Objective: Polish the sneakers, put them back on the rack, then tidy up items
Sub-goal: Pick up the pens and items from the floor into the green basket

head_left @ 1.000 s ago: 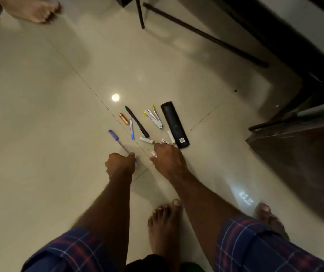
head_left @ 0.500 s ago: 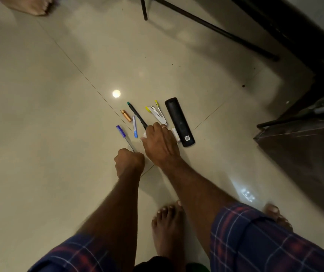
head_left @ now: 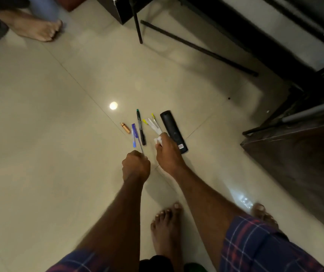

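Small items lie in a row on the tiled floor: a copper tube (head_left: 125, 128), a small blue pen (head_left: 134, 142), a black pen with a green cap (head_left: 141, 126), two white pens with yellow caps (head_left: 153, 124) and a black remote (head_left: 173, 131). My left hand (head_left: 136, 165) grips the lower end of a purple-capped pen (head_left: 135, 132) that points up over the row. My right hand (head_left: 167, 152) pinches small white items (head_left: 158, 139) beside the remote's near end.
Dark furniture (head_left: 298, 154) stands at the right, with black metal legs and a bar (head_left: 196, 47) at the top. Another person's bare foot (head_left: 37, 29) is at the top left. My own bare feet (head_left: 167, 232) stand below my hands.
My left hand has swung the purple-capped pen rightwards over the row. My right hand has lifted small white items off the floor and shifted right, towards the remote. The view has tilted up.
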`<control>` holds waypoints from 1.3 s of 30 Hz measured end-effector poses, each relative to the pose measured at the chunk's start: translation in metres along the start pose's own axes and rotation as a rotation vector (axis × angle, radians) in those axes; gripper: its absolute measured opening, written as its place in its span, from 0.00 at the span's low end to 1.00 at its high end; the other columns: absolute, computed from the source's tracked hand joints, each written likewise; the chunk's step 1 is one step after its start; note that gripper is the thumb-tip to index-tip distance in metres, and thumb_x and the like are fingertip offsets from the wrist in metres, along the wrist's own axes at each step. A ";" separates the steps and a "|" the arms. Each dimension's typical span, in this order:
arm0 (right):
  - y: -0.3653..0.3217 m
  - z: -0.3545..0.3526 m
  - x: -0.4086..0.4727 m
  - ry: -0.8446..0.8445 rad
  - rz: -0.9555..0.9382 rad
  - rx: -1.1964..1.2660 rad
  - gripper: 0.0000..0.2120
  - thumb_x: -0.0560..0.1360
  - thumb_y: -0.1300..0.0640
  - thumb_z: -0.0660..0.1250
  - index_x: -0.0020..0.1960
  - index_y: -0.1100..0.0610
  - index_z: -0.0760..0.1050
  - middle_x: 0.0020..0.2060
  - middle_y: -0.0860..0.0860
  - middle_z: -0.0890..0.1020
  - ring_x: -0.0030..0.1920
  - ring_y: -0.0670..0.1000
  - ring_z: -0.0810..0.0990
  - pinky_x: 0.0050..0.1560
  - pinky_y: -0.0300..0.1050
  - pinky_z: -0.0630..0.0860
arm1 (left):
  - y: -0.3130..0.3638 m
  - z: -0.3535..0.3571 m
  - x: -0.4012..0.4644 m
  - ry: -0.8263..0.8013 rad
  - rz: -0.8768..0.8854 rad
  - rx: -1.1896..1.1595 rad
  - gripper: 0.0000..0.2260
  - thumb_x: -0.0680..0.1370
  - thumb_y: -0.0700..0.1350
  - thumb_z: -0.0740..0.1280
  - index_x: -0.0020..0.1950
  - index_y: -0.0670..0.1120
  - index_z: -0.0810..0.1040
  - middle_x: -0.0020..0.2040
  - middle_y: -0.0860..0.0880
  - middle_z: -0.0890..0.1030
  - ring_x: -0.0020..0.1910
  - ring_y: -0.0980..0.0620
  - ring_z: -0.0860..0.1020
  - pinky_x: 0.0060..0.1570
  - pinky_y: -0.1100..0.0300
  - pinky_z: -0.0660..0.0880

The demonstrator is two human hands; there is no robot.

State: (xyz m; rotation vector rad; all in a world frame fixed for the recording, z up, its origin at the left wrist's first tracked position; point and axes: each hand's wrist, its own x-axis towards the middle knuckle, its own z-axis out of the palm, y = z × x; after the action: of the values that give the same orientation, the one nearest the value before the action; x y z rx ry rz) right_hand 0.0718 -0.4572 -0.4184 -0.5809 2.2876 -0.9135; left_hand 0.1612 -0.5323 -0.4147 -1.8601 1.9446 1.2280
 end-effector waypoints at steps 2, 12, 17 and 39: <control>-0.009 -0.031 -0.013 -0.003 0.122 0.144 0.05 0.83 0.57 0.58 0.57 0.56 0.68 0.50 0.51 0.76 0.51 0.54 0.77 0.46 0.44 0.71 | 0.022 -0.003 -0.030 -0.040 0.108 0.013 0.03 0.75 0.46 0.65 0.44 0.49 0.78 0.45 0.44 0.83 0.44 0.41 0.82 0.46 0.47 0.82; -0.073 -0.285 -0.178 0.446 0.154 0.138 0.04 0.81 0.57 0.59 0.56 0.54 0.68 0.48 0.51 0.79 0.49 0.55 0.79 0.42 0.42 0.66 | 0.149 -0.020 -0.290 -0.201 0.927 -0.203 0.05 0.76 0.40 0.64 0.43 0.48 0.78 0.36 0.54 0.79 0.36 0.53 0.77 0.38 0.55 0.73; -0.077 -0.446 -0.303 0.890 0.045 -0.045 0.09 0.81 0.59 0.61 0.60 0.57 0.73 0.51 0.57 0.82 0.51 0.59 0.78 0.43 0.46 0.65 | 0.210 -0.005 -0.402 -0.313 1.278 -0.240 0.05 0.76 0.46 0.66 0.42 0.46 0.78 0.34 0.52 0.77 0.33 0.52 0.76 0.35 0.52 0.74; 0.071 -0.574 -0.289 0.371 0.583 -0.598 0.15 0.77 0.58 0.67 0.62 0.60 0.73 0.60 0.61 0.76 0.61 0.62 0.77 0.56 0.52 0.75 | 0.331 0.121 -0.529 -0.113 1.421 0.574 0.13 0.75 0.54 0.70 0.54 0.47 0.79 0.53 0.42 0.81 0.54 0.37 0.79 0.48 0.51 0.75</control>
State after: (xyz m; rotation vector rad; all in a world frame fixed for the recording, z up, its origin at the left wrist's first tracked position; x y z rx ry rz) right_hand -0.1153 0.0245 -0.0294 0.0611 2.8414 -0.0418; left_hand -0.0786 -0.1011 -0.0141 0.0479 3.0724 0.6875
